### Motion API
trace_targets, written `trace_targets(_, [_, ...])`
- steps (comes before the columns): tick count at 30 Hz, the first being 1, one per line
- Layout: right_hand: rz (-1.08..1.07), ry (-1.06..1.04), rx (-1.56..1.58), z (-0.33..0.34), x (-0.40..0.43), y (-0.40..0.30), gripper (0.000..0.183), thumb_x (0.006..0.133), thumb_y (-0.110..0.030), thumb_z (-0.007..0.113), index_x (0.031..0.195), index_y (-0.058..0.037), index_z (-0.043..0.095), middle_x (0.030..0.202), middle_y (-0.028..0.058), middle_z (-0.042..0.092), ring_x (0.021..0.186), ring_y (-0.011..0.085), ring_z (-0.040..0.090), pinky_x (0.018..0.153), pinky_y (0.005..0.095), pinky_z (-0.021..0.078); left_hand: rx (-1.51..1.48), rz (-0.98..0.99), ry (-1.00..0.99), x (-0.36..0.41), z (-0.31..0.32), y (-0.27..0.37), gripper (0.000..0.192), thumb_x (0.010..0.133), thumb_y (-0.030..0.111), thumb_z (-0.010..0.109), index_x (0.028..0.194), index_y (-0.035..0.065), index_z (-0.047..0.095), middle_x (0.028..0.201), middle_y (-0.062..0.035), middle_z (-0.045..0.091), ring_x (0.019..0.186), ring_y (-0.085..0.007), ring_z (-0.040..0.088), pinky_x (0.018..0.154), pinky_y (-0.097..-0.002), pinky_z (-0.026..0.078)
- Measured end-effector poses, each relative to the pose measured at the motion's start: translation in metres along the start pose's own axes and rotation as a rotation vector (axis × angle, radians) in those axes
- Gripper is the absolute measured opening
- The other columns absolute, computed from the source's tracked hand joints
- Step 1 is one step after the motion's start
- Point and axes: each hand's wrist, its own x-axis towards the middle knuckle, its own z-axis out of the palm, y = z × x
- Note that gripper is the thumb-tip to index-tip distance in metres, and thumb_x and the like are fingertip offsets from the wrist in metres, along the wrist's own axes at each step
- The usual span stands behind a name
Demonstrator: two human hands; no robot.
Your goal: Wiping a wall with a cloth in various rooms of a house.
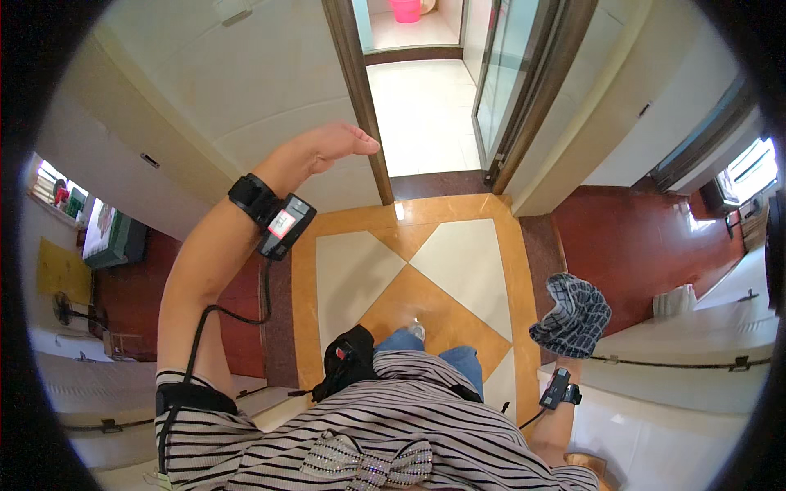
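My left hand (341, 146) is raised at the left side of the doorway, its fingertips close to the brown door frame (351, 80). I see it edge-on, with nothing visible in it; whether it touches the frame is unclear. A black device (287, 227) is strapped to that forearm, its cable running up the arm. On the right, a dark checked cloth item (572, 316), perhaps a cap, covers my right hand, so its fingers are hidden. Below the cloth, my right wrist (570, 363) shows, wearing a smaller black device (556, 388).
Ahead, a glass door (513, 80) stands open onto a white-tiled floor (424, 116). Farther in is a pink bucket (405, 9). A dark threshold (439, 183) crosses the doorway. Rooms with reddish floors (638, 245) lie on both sides. A black bag (349, 362) hangs at my waist.
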Motion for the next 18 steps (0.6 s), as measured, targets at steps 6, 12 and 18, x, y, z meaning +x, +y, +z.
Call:
trace_targets(6, [0.035, -0.016, -0.025, 0.032, 0.05, 0.001, 0.036, 0.077, -0.028, 0.042, 0.105, -0.0053, 0.042, 0.104, 0.0074, 0.046, 0.093, 0.0186, 0.043, 0.082, 0.03, 0.0336, 0.018, 0.056, -0.021, 0.052, -0.012, 0.012, 0.017, 0.064, 0.021, 0.06, 0.073, 0.0074, 0.054, 0.082, -0.0073, 0.049, 0.085, -0.0192, 0.04, 0.071, -0.037, 0.031])
trace_targets(12, [0.104, -0.017, -0.04, 0.053, 0.125, 0.009, 0.036, 0.077, -0.027, 0.043, 0.105, -0.0051, 0.042, 0.104, 0.0074, 0.046, 0.093, 0.0186, 0.043, 0.083, 0.0299, 0.0334, 0.027, 0.028, -0.091, 0.124, -0.002, 0.037, 0.019, 0.064, 0.022, 0.06, 0.073, 0.0058, 0.054, 0.081, -0.0079, 0.05, 0.087, -0.019, 0.04, 0.075, -0.0376, 0.028])
trace_targets(18, [0.223, -0.057, -0.058, 0.073, 0.233, 0.018, 0.036, 0.077, -0.027, 0.043, 0.105, -0.0049, 0.042, 0.104, 0.0074, 0.045, 0.094, 0.0185, 0.043, 0.083, 0.0298, 0.0333, 0.218, 0.118, -0.009, 0.233, 0.002, 0.07, 0.02, 0.066, 0.021, 0.059, 0.073, 0.0029, 0.056, 0.067, -0.005, 0.052, 0.066, -0.0142, 0.045, 0.061, -0.0275, 0.036])
